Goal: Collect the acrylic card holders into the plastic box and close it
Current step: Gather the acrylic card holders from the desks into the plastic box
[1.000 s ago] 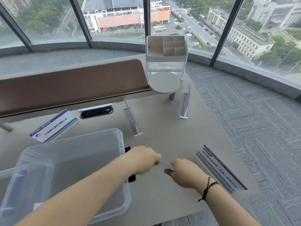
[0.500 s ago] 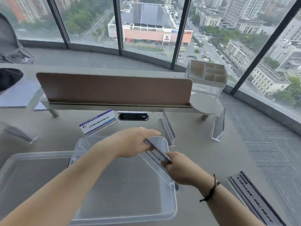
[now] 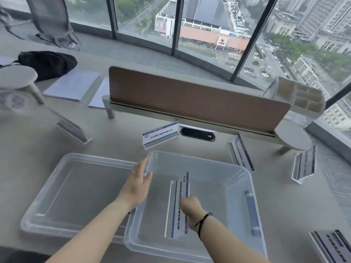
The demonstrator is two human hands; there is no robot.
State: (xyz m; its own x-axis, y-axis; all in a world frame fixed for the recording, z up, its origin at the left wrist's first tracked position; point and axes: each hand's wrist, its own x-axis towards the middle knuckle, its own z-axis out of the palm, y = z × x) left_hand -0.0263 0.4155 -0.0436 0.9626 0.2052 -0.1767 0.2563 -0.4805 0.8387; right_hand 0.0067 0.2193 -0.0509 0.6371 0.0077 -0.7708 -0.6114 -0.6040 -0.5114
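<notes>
Acrylic card holder (image 3: 178,204) is gripped by the right hand (image 3: 190,207) inside the plastic box (image 3: 254,188); left hand (image 3: 137,184) open, empty. Releasing it upright risks tipping, likely obstructing the lid (image 3: 47,186).

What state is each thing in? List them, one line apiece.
plastic box: open, one card holder inside.
lid: off, lying left of the box.
card holder in box: being set down by the right hand.
right hand: gripping that holder.
left hand: open, empty, over the box's left wall.
card holder by the cable port: standing on the desk, not collected.
desk organizer: compartments look empty.
</notes>
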